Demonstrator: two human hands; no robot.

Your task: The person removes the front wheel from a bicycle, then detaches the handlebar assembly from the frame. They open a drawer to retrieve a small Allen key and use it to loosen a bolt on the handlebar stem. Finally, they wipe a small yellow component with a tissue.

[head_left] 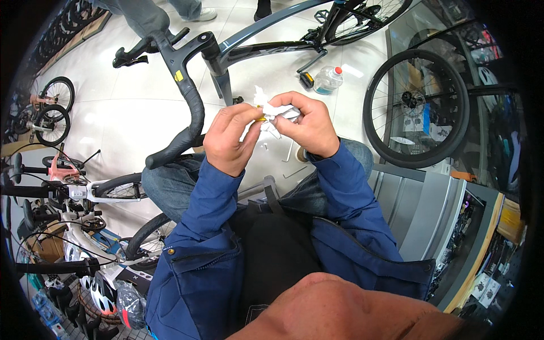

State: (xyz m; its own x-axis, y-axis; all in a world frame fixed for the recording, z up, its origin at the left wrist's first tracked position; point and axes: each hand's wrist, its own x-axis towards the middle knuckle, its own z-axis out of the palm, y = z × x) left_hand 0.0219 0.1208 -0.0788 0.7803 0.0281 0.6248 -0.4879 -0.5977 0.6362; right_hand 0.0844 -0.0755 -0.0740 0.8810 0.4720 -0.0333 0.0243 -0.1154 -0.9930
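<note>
My left hand [229, 137] pinches one side of a crumpled piece of white tissue or paper [287, 112] in front of my knees. From the other side, my right hand [311, 124] grips the same piece between thumb and fingers. A small yellow bit [260, 119] shows at my left fingertips; what it belongs to is hidden. Just beyond my hands stands a dark grey and black road bike [266, 26], its fork [222, 85] without a wheel. The bike's black drop handlebar [194, 105] curves down close to my left hand.
A loose wheel [369, 113] leans against a glass case at right. A clear bottle with a red cap [328, 81] stands near the pedal [306, 80]. L-shaped hex keys [289, 152] lie on the floor. Several bikes and helmets [103, 293] crowd the left; a grey case [428, 212] is at right.
</note>
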